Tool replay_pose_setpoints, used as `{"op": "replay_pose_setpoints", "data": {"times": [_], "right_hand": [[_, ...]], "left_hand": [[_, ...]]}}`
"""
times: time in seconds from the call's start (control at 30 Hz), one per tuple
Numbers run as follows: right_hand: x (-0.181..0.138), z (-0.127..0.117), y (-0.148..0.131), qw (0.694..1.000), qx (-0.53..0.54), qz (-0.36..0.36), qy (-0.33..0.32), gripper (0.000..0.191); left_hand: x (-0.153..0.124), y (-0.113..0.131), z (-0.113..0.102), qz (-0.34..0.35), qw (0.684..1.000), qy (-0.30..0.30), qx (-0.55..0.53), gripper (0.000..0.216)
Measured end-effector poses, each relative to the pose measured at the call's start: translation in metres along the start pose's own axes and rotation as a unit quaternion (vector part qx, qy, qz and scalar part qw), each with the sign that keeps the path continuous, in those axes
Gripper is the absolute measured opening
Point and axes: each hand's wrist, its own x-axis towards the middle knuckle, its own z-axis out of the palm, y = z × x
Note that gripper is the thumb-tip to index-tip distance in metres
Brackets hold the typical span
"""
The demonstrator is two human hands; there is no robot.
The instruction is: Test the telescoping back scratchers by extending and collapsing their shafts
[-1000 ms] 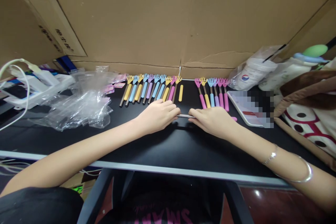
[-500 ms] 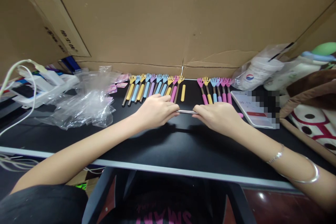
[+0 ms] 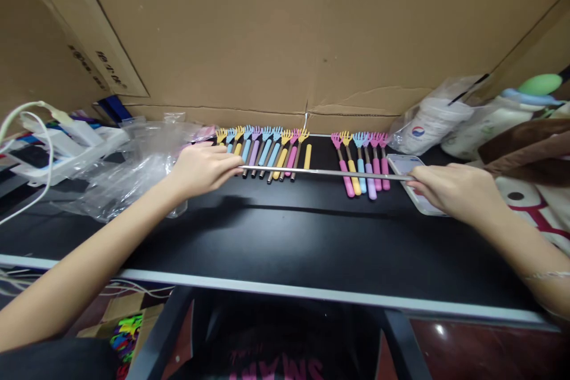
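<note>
A long metal telescopic back scratcher rod [image 3: 318,172] stretches level above the black desk, drawn out between my hands. My left hand [image 3: 207,169] is closed around its left end, and my right hand [image 3: 449,187] grips the right end; both tips are hidden in the fingers. Behind the rod lie two rows of small hand-shaped back scratchers in yellow, blue, purple and pink: a left row [image 3: 253,154] with dark bare rods at the near ends, and a right row [image 3: 365,166] with coloured grips toward me. A loose yellow grip [image 3: 307,157] lies beside the left row.
Crumpled clear plastic bags [image 3: 146,160] and a white power strip [image 3: 71,151] with cables lie at left. A phone [image 3: 405,163], a lidded cup [image 3: 434,124] and a bottle [image 3: 503,122] are at right. Cardboard [image 3: 267,29] walls the back; the desk edge [image 3: 267,288] runs in front.
My hands have moved apart, left hand leftward and right hand rightward. The rod between them has lengthened from a short visible piece to a long span.
</note>
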Motion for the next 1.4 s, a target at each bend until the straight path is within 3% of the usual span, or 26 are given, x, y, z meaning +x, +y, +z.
{"op": "replay_pose_setpoints", "data": {"times": [0.13, 0.3, 0.5, 0.73, 0.9, 1.07, 1.2, 1.4], "right_hand": [[-0.019, 0.009, 0.012, 0.999, 0.007, 0.016, -0.033, 0.052], [-0.022, 0.005, 0.020, 0.988, 0.046, 0.080, -0.126, 0.045], [-0.042, -0.002, 0.038, 0.976, 0.067, 0.130, -0.162, 0.032], [-0.059, 0.005, 0.056, 0.956, 0.078, 0.185, -0.215, 0.022], [-0.059, 0.014, 0.059, 0.954, 0.104, 0.196, -0.201, 0.020], [-0.061, 0.013, 0.055, 0.939, 0.168, 0.211, -0.211, 0.018], [-0.064, 0.014, 0.056, 0.934, 0.214, 0.217, -0.188, 0.017], [-0.065, 0.016, 0.058, 0.930, 0.162, 0.265, -0.194, 0.015]], "left_hand": [[-0.016, -0.011, 0.000, 0.006, 1.000, -0.013, 0.015, 0.037], [-0.026, -0.024, -0.006, -0.005, 0.999, -0.027, 0.031, 0.031], [-0.050, -0.047, -0.008, -0.010, 0.991, -0.031, 0.126, 0.026], [-0.060, -0.063, -0.007, -0.042, 0.988, -0.024, 0.147, 0.028], [-0.062, -0.065, -0.002, -0.081, 0.992, -0.031, 0.092, 0.029], [-0.065, -0.064, 0.007, -0.062, 0.995, -0.071, 0.012, 0.027], [-0.067, -0.065, 0.007, -0.057, 0.997, -0.046, 0.032, 0.025], [-0.068, -0.063, 0.005, -0.070, 0.995, -0.037, 0.054, 0.023]]}}
